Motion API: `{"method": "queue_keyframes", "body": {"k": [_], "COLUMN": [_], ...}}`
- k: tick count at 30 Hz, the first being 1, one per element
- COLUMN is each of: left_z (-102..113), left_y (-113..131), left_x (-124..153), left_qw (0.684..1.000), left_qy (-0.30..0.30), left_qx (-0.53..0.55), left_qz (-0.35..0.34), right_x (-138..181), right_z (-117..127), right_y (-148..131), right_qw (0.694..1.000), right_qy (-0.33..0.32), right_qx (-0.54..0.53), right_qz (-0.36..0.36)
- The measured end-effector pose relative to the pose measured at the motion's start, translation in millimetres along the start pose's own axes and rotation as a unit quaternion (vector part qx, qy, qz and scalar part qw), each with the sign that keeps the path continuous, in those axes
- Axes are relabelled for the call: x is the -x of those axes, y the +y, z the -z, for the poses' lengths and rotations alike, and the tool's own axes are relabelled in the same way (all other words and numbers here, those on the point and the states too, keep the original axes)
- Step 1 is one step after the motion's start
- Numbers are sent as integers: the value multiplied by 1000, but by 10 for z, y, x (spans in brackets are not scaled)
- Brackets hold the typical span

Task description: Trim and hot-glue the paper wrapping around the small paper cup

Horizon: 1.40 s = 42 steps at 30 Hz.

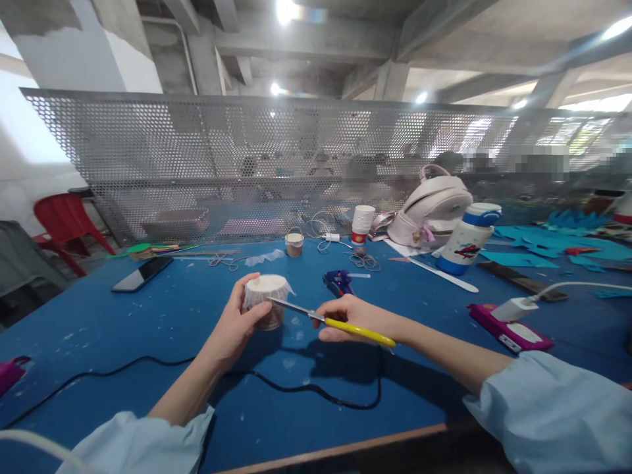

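Observation:
My left hand (237,326) is wrapped round a small cup covered in white mesh fabric (266,294), holding it just above the blue table (162,322). My right hand (345,317) grips yellow-handled scissors (336,320); their metal blades point left and touch the cup's upper side. A blue hot-glue gun (340,282) lies just behind my right hand.
A black cable (296,387) snakes across the table near me. A dark phone (142,273) lies at the left, a pink phone with a white charger (511,329) at the right. Behind stand a second small cup (294,243), stacked paper cups (362,225), a bottle (469,247), a pink backpack (432,210) and blue felt pieces (543,247).

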<state>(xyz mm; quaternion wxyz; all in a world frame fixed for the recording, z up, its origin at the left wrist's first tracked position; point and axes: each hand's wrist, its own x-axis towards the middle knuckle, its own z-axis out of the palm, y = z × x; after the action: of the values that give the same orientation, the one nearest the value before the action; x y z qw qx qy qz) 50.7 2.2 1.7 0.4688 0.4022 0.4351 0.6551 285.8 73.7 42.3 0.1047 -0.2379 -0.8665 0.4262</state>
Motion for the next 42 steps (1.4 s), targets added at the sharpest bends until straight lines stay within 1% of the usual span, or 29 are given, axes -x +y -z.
{"method": "queue_keyframes", "body": {"k": [5, 8, 11, 14, 21, 29, 35, 42], "left_z": [27, 44, 54, 55, 53, 60, 69, 83], "left_y": [-3, -6, -14, -16, 4, 9, 60, 70], "left_x": [12, 13, 4, -3, -1, -4, 21, 15], "left_qw": [1000, 999, 998, 998, 997, 995, 985, 979], "left_qy": [-15, -28, -33, -34, -36, -54, -82, -115], "left_qx": [-23, -43, -52, -53, -58, -84, -143, -156], "left_qz": [12, 13, 9, 10, 21, 24, 45, 65], "right_x": [29, 25, 3, -21, -23, -4, 2, 15], "right_z": [90, 135, 156, 165, 203, 232, 277, 290], "right_y": [-23, -34, -36, -36, -68, -65, -1, -27], "right_qw": [1000, 999, 998, 998, 995, 994, 991, 989], "right_qy": [-13, -38, -55, -58, -81, -88, -112, -122], "right_qx": [14, 24, 32, 34, 24, 46, 63, 68], "right_qz": [-3, -5, -5, -9, -53, -37, -41, -52]}}
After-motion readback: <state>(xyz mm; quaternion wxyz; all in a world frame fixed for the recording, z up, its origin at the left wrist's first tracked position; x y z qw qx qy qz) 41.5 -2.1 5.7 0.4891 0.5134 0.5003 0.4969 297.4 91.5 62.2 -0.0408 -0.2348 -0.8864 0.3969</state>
